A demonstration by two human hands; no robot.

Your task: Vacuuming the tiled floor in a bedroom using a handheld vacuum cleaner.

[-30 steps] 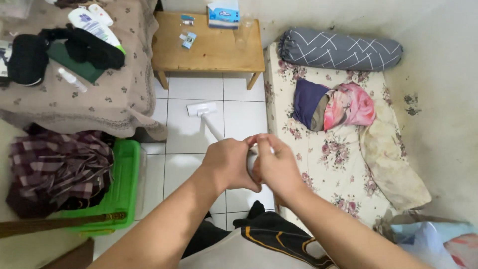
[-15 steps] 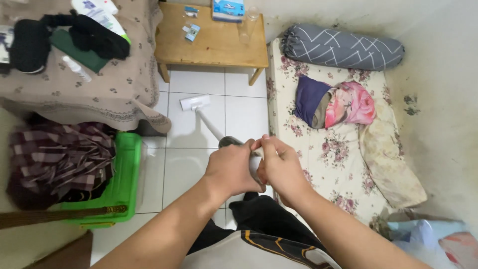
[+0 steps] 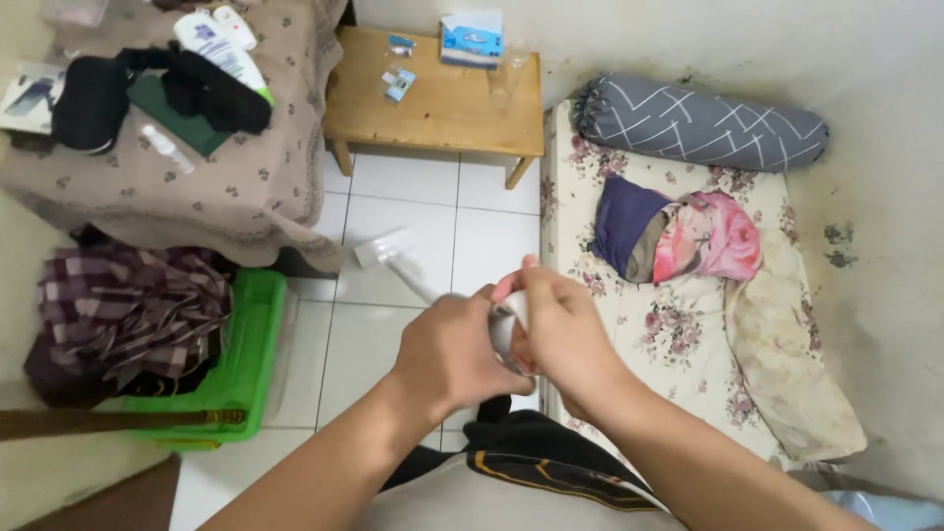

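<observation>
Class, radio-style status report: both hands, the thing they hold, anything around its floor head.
Left hand and right hand both clasped round the white stick vacuum handle. Floor head on white tiles, blurred. Cloth-covered table beside it, floral mattress to the right.

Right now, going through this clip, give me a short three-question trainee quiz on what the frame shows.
1. True or false: both hands grip the top of the white floor-cleaner handle.
2. Where does the cleaner's head rest? A) on the mattress B) on the white floor tiles C) in the green bin
3. Fill in: the plaid cloth lies on the ____ bin.

Key:
1. True: left hand and right hand close around the white floor-cleaner handle.
2. B: the cleaner's head sits on the white floor tiles, beside the mattress.
3. Green: plaid cloth, green bin.
</observation>
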